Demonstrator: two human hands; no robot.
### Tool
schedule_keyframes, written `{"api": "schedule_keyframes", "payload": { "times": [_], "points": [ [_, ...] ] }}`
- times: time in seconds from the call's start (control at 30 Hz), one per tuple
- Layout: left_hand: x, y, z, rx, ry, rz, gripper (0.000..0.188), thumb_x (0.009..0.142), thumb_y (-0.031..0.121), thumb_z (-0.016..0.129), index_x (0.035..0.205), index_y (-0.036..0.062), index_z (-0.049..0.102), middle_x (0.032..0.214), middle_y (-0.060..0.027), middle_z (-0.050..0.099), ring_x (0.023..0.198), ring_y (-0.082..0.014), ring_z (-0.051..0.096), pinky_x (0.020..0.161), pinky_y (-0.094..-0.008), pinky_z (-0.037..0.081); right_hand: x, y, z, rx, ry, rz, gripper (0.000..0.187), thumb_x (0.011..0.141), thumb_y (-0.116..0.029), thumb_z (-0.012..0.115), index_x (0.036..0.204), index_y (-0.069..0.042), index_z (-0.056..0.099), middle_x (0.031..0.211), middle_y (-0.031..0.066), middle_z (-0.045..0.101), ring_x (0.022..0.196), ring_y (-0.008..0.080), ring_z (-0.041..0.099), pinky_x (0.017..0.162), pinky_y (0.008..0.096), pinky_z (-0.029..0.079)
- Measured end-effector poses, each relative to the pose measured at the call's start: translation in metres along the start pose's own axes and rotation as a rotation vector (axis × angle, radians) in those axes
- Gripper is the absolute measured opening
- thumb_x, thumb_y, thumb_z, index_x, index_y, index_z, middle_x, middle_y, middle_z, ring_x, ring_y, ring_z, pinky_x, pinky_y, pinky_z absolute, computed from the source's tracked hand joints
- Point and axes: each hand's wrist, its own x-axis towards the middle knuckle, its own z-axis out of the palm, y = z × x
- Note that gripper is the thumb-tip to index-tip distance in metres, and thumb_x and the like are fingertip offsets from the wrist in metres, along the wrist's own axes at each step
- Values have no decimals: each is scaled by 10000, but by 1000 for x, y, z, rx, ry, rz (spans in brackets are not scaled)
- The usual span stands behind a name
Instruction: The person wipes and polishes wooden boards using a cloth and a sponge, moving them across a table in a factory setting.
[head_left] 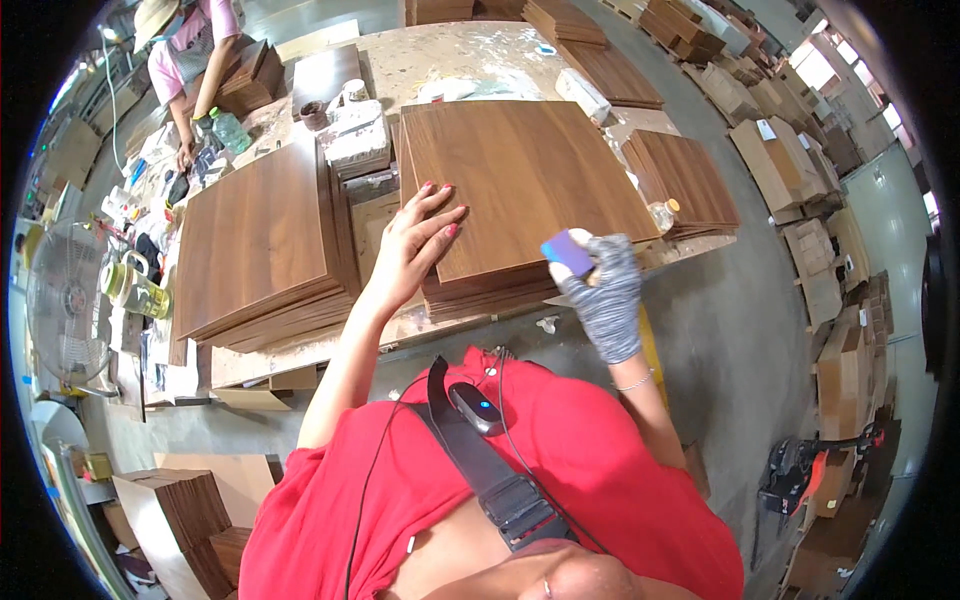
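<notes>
A stack of brown wood-grain panels [520, 180] lies in front of me on the worktable. My left hand [408, 245], bare with red nails, rests at the left edge of the top panel, its fingers stretched out over the surface. My right hand [607, 300] wears a grey knitted glove and grips a small blue-purple block [567, 253] between thumb and fingers. That hand is by the panel's near right corner; whether the block touches the wood I cannot tell. Beyond the same corner lies a small clear bottle with an orange cap [664, 213].
Another panel stack [255, 240] stands to the left, a lower one [680, 180] to the right. At the far left a person [190, 60] works beside a green bottle [230, 130]. A fan [72, 300] and a yellow-green jug [135, 288] are at left; cardboard boxes [780, 165] line the right.
</notes>
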Motion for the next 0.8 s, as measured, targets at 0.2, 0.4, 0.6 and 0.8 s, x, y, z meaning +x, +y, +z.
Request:
{"api": "schedule_keyframes", "payload": {
  "times": [0.2,0.4,0.6,0.8],
  "points": [
    [0,2,1,-49,37,-16,332,1009,200,596,1311,90,679,1500,-138,523,1492,-344,338,1198,-452,290,-3,-2,24,19,-10,-99,423,745,-137,837,1115,-56,650,1010,146,585,943,319,601,853,406,510],
    [0,4,0,-83,-16,-56,350,1025,191,574,1348,85,656,1549,-130,467,1521,-321,265,1223,-443,203,5,83,-45,-76,149,217,409,773,-129,831,1117,-27,634,1026,140,571,937,294,608,868,414,513],
    [6,10,3,-103,12,-57,342,1004,170,599,1323,68,669,1514,-150,506,1506,-330,306,1212,-437,243,5,35,-11,-5,58,-100,454,758,-123,825,1162,-56,630,1010,156,562,912,326,599,828,422,514],
    [3,11,-1,-84,-5,-70,348,1008,156,595,1334,53,658,1531,-158,484,1514,-326,293,1215,-435,240,4,82,-42,-123,143,46,410,780,-121,820,1132,-31,630,1021,139,567,925,300,604,848,407,511]
  ]
}}
